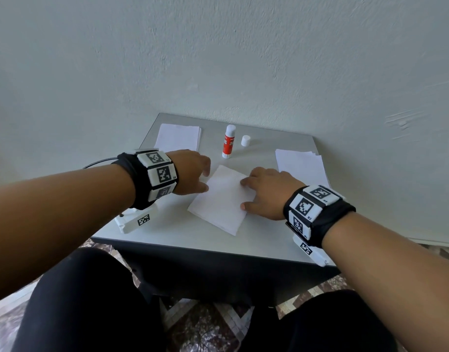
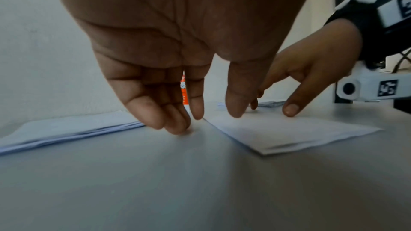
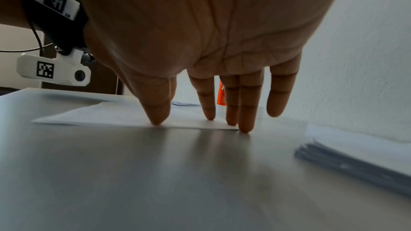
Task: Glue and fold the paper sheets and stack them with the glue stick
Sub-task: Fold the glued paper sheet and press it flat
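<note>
A folded white paper sheet lies slanted in the middle of the grey table. My right hand presses its right edge with straight fingers and thumb; in the right wrist view the fingertips stand on the sheet's near edge. My left hand is at the sheet's left corner, fingers straight and pointing down. In the left wrist view its fingertips touch the table just beside the sheet. The red and white glue stick stands upright behind the sheet, and its white cap sits to its right.
A stack of white sheets lies at the back left of the table, and another stack lies at the right, close beside my right hand. The wall rises directly behind the table. My knees are below the table's front edge.
</note>
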